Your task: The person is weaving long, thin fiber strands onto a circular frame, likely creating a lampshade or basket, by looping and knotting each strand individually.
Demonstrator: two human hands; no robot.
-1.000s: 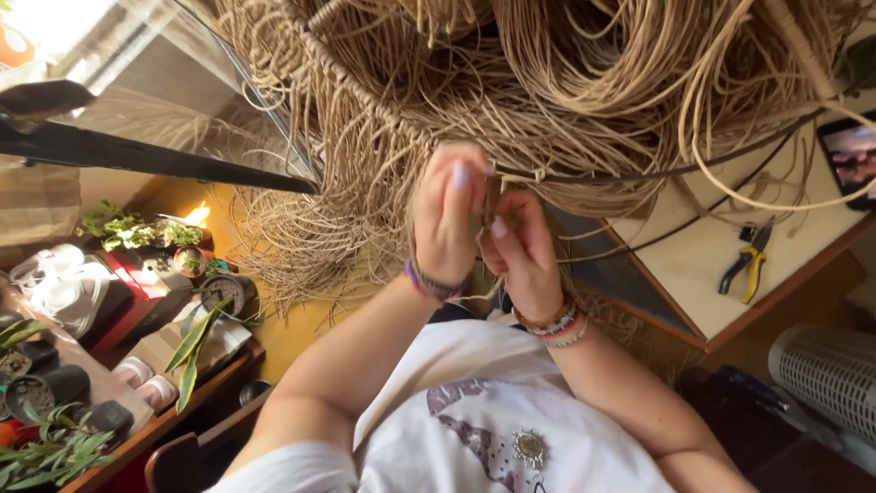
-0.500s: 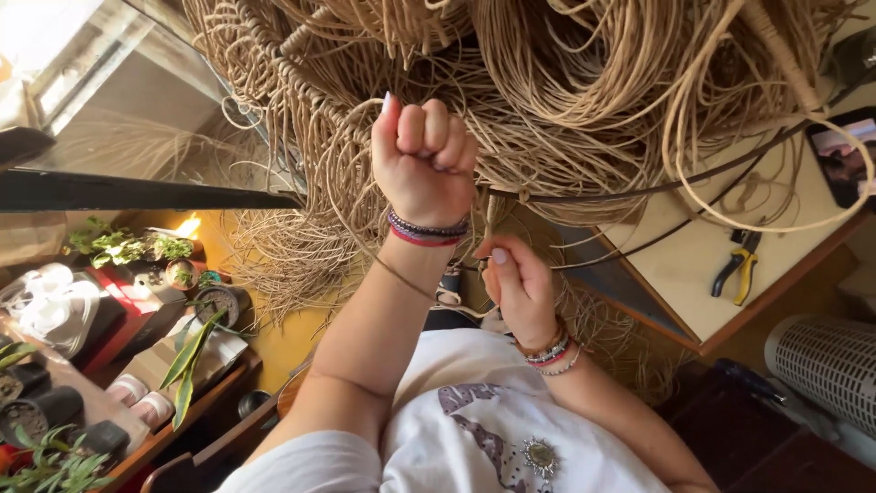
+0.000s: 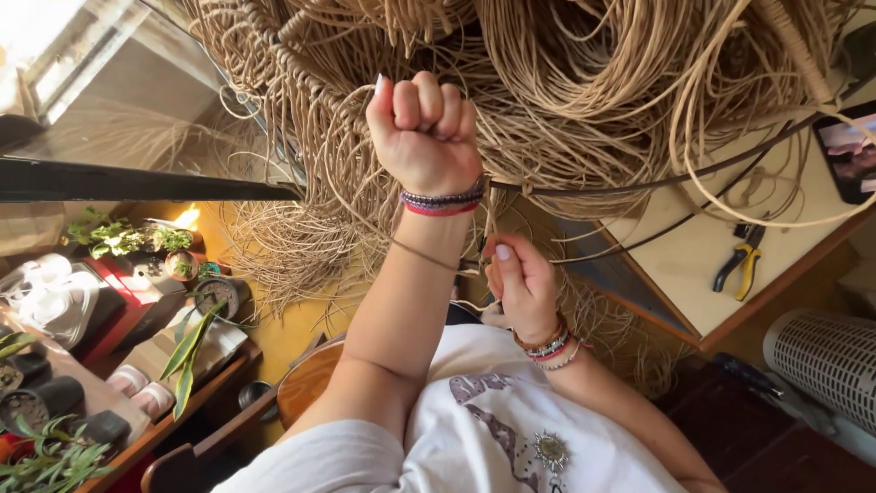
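Note:
A big tangle of tan rattan strands hangs over a dark wire hoop in front of me. My left hand is raised in a tight fist against the woven part, gripping a thin rattan strand that runs back across my forearm. Lower down, my right hand pinches the same strand just below the hoop, where the fibres are tied. Both wrists wear beaded bracelets.
Yellow-handled pliers lie on a pale table at the right, with a phone at its far edge. A white ribbed appliance stands lower right. Potted plants and a wooden shelf fill the left.
My left hand left the right hand's side, closed into a fist and rose, drawing the strand tight. The right hand stayed by the hoop and dropped a little.

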